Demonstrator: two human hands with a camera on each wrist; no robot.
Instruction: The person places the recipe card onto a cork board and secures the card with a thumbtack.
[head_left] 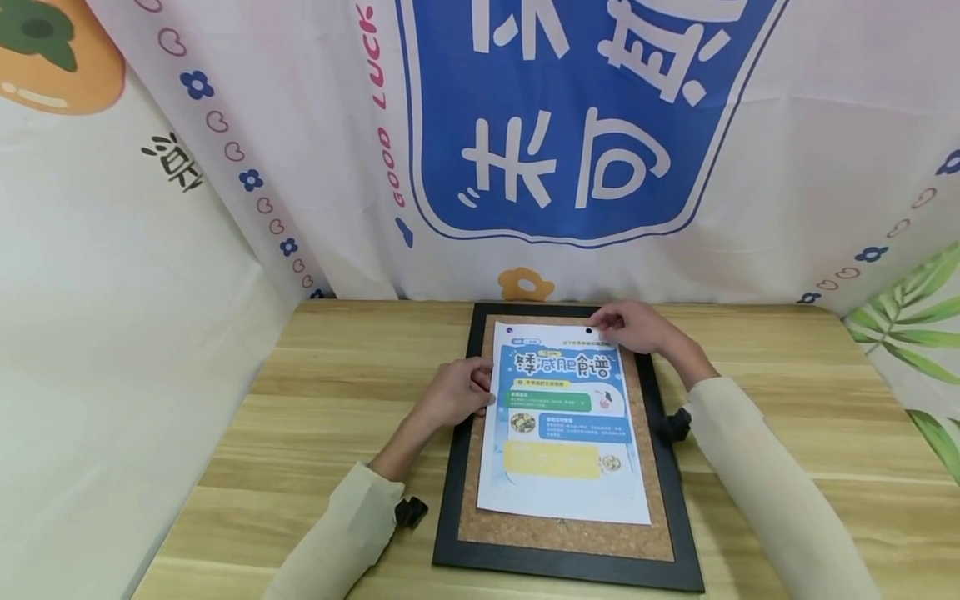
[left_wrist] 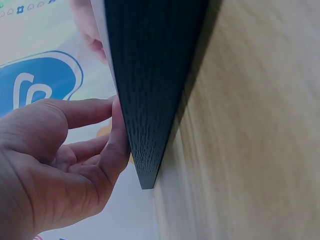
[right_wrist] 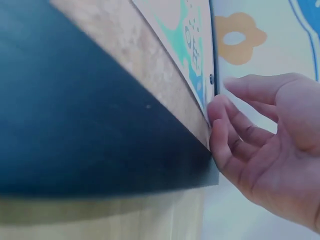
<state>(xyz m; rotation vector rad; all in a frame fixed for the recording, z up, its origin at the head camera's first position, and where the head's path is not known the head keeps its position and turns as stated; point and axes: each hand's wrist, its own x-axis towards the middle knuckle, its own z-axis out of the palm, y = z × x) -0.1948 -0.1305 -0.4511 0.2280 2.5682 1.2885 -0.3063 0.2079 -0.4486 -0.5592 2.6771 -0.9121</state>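
Observation:
A printed sheet of paper (head_left: 564, 487) with blue, green and yellow blocks lies on a cork board (head_left: 660, 533) in a black frame (head_left: 570, 565). A purple push pin (head_left: 509, 330) marks its upper left corner and a dark push pin (head_left: 588, 331) its upper right. My left hand (head_left: 455, 392) touches the sheet's left edge with loosely bent fingers; the paper there is hidden in the left wrist view. Near the dark pin, my right hand (head_left: 636, 327) has its fingertips at the upper right corner. The right wrist view shows the thumb close to that pin (right_wrist: 211, 79), apart from it.
The framed board lies on a wood-grain table (head_left: 300, 467), its top edge near a white printed curtain (head_left: 337, 208). Dark wrist devices (head_left: 411, 512) sit at both sleeve cuffs.

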